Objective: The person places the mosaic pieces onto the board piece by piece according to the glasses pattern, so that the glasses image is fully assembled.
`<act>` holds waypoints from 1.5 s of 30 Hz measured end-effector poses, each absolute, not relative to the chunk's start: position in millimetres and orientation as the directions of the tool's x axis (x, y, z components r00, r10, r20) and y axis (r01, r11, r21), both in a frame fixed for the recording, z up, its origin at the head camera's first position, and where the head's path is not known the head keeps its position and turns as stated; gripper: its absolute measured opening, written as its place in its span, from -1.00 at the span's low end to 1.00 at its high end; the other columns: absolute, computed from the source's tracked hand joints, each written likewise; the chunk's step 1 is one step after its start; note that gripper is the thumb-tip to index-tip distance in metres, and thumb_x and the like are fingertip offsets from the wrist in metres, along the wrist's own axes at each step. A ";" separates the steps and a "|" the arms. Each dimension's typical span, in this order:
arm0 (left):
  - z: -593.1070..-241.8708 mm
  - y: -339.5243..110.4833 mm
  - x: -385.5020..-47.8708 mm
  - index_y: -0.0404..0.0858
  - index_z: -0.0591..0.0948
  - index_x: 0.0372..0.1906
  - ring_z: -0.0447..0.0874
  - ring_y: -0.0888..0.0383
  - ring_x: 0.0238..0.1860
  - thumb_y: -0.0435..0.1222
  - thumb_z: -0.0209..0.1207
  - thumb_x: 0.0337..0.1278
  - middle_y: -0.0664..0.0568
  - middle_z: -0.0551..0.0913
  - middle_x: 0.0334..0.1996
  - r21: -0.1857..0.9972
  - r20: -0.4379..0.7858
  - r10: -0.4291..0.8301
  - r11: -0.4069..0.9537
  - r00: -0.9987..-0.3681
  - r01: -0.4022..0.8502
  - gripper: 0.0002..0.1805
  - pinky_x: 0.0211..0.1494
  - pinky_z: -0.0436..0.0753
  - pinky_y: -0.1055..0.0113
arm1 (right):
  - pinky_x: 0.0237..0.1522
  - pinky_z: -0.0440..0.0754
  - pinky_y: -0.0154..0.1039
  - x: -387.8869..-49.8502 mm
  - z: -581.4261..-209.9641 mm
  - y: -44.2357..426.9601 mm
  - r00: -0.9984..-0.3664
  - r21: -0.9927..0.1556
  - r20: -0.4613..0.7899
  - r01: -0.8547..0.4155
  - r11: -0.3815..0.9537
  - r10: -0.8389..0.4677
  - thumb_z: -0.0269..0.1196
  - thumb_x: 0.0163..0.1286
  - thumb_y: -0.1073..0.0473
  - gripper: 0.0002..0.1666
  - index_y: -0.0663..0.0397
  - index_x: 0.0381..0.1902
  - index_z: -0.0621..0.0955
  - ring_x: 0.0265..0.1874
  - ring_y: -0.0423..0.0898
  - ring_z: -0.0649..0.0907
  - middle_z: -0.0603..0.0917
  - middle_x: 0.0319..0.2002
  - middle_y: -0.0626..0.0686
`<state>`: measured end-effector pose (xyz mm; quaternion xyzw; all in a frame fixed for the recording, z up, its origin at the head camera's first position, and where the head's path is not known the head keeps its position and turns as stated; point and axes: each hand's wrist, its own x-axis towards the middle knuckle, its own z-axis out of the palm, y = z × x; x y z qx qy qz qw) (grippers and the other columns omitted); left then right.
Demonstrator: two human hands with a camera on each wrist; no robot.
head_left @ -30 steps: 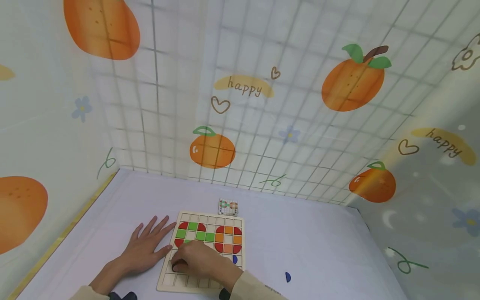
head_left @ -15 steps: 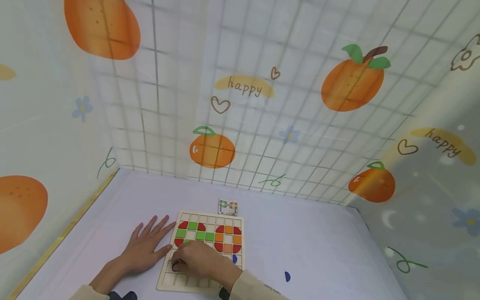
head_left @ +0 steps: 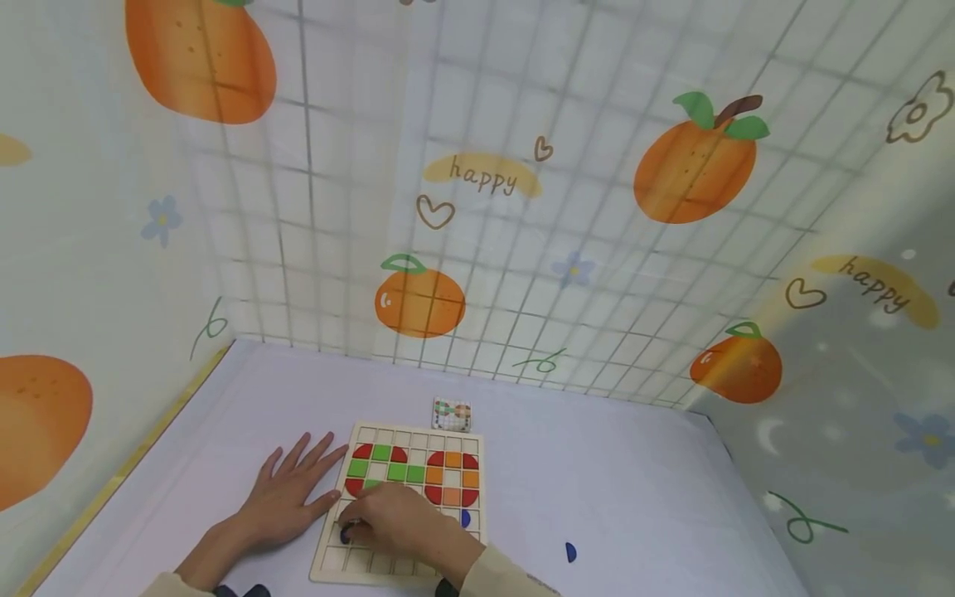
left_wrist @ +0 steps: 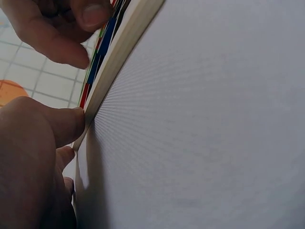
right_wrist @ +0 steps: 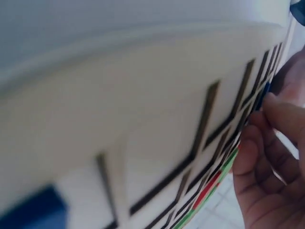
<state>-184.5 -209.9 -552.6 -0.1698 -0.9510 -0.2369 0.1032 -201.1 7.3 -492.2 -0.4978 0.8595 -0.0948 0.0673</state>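
Note:
A pale wooden grid board (head_left: 321, 564) lies on the white table, with red, green and orange pieces in several cells. My right hand (head_left: 399, 518) is over the board's lower left, its thumb and fingers pinching a dark blue piece (head_left: 345, 535) at a cell. In the right wrist view that blue piece (right_wrist: 263, 95) shows at the fingertips, largely hidden. My left hand (head_left: 287, 497) rests on the table left of the board, fingers spread. Its thumb touches the board's edge in the left wrist view. A blue half-round piece (head_left: 466, 518) sits in a right-side cell.
Right of the board, a loose blue half-round piece (head_left: 570, 552) lies on the table. A small pattern card (head_left: 452, 414) lies just behind the board. A curtain with orange prints (head_left: 419, 303) hangs beyond the table's back edge.
The head view has shifted slightly. More of the dark blue piece shows at my right fingertips, while the right hand barely moves. My left hand stays beside the board.

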 end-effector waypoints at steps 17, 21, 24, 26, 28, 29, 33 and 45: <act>-544.0 -207.3 -182.5 -0.07 0.35 0.46 -0.10 -0.29 0.49 0.13 0.12 0.29 -0.14 0.17 0.49 0.403 0.188 0.245 0.864 -0.951 0.302 -0.28 0.38 -0.18 -0.35 | -0.44 0.51 -0.43 -186.1 -479.2 146.9 -0.829 -0.368 0.062 -0.537 0.759 -0.556 0.47 0.18 0.09 -0.82 -0.14 -0.23 0.76 -0.48 -0.39 0.49 0.52 -0.47 -0.35; -544.5 -207.0 -181.8 -0.08 0.35 0.46 -0.11 -0.30 0.49 0.13 0.13 0.29 -0.14 0.17 0.49 0.402 0.182 0.240 0.867 -0.953 0.295 -0.28 0.37 -0.19 -0.35 | -0.32 0.61 -0.24 -177.1 -487.2 191.3 -0.939 -0.289 0.028 -0.337 0.896 -0.343 0.52 0.09 0.01 -0.75 -0.18 -0.25 0.74 -0.36 -0.26 0.50 0.54 -0.37 -0.27; -543.2 -206.9 -181.2 -0.09 0.35 0.46 -0.11 -0.31 0.49 0.12 0.14 0.28 -0.15 0.17 0.49 0.401 0.182 0.240 0.867 -0.954 0.295 -0.28 0.37 -0.19 -0.35 | -0.39 0.63 -0.14 -166.7 -494.3 219.8 -0.971 -0.225 0.013 -0.236 0.945 -0.239 0.56 0.01 0.00 -0.67 -0.15 -0.24 0.73 -0.34 -0.18 0.49 0.55 -0.30 -0.17; -541.7 -207.0 -181.1 -0.09 0.35 0.46 -0.10 -0.31 0.48 0.11 0.15 0.28 -0.16 0.17 0.49 0.404 0.185 0.242 0.865 -0.953 0.298 -0.28 0.37 -0.19 -0.35 | -0.44 0.61 -0.13 -159.1 -497.2 233.7 -0.981 -0.217 -0.013 -0.184 0.959 -0.191 0.57 -0.02 0.05 -0.64 -0.08 -0.23 0.73 -0.37 -0.16 0.50 0.55 -0.30 -0.13; -540.2 -207.3 -181.2 -0.10 0.35 0.45 -0.10 -0.31 0.48 0.09 0.15 0.28 -0.16 0.16 0.49 0.411 0.186 0.246 0.860 -0.951 0.303 -0.29 0.37 -0.19 -0.35 | -0.46 0.61 -0.15 -151.6 -499.5 242.6 -0.986 -0.244 -0.049 -0.143 0.959 -0.160 0.55 0.00 0.13 -0.66 0.02 -0.23 0.74 -0.41 -0.15 0.51 0.54 -0.33 -0.09; -539.3 -207.3 -181.2 -0.10 0.35 0.45 -0.10 -0.31 0.48 0.09 0.15 0.29 -0.16 0.16 0.49 0.412 0.186 0.247 0.859 -0.951 0.304 -0.29 0.37 -0.19 -0.35 | -0.45 0.61 -0.17 -148.5 -500.2 244.9 -0.987 -0.263 -0.058 -0.127 0.956 -0.147 0.54 0.01 0.18 -0.70 0.06 -0.25 0.74 -0.43 -0.16 0.52 0.53 -0.36 -0.09; -536.5 -207.6 -181.0 -0.10 0.35 0.46 -0.10 -0.32 0.48 0.09 0.15 0.29 -0.16 0.16 0.49 0.411 0.181 0.248 0.860 -0.952 0.303 -0.29 0.38 -0.19 -0.35 | -0.44 0.60 -0.30 -140.7 -502.7 247.0 -0.989 -0.332 -0.054 -0.110 0.937 -0.135 0.49 0.03 0.35 -0.82 0.11 -0.36 0.74 -0.49 -0.23 0.54 0.53 -0.45 -0.11; -541.9 -207.3 -182.2 -0.08 0.34 0.47 -0.12 -0.30 0.49 0.12 0.12 0.30 -0.15 0.15 0.50 0.404 0.176 0.250 0.864 -0.952 0.302 -0.28 0.38 -0.20 -0.35 | -0.50 0.51 -0.24 -148.6 -503.7 251.0 -0.956 -0.558 -0.158 -0.121 0.821 -0.248 0.32 -0.01 0.47 -0.75 0.03 -0.43 0.67 -0.57 -0.18 0.48 0.52 -0.59 -0.14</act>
